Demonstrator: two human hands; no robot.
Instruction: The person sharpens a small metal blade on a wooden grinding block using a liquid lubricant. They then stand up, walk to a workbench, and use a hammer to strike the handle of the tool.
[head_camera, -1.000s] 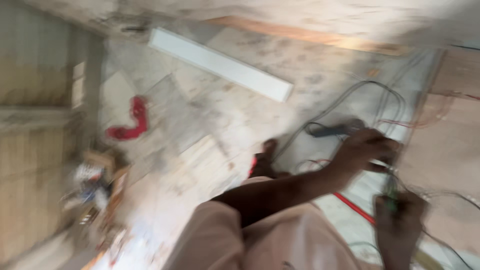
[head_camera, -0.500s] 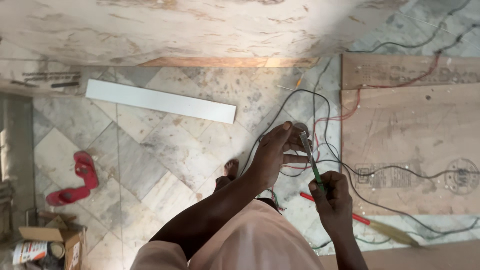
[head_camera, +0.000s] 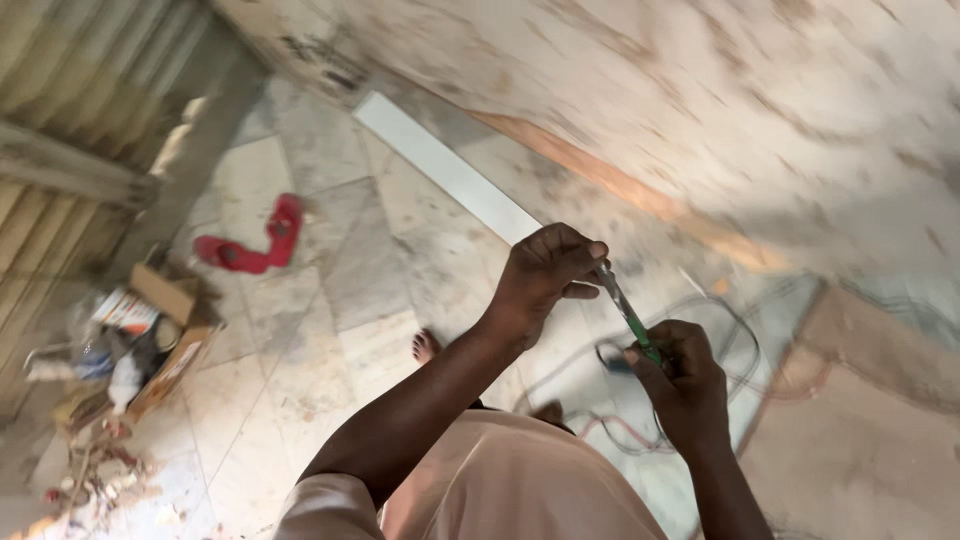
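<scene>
Gripping a green-handled screwdriver (head_camera: 628, 318), the right hand (head_camera: 685, 385) closes round its handle. The left hand (head_camera: 545, 272) pinches its tip, above tangled wires (head_camera: 720, 345) on the floor.

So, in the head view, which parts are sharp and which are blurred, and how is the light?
In the head view, the left hand, the right hand and the green-handled screwdriver between them are fairly sharp; the wall and the plywood board smear with motion blur. The light is soft daylight, without glare or hard shadows on the marble floor.
</scene>
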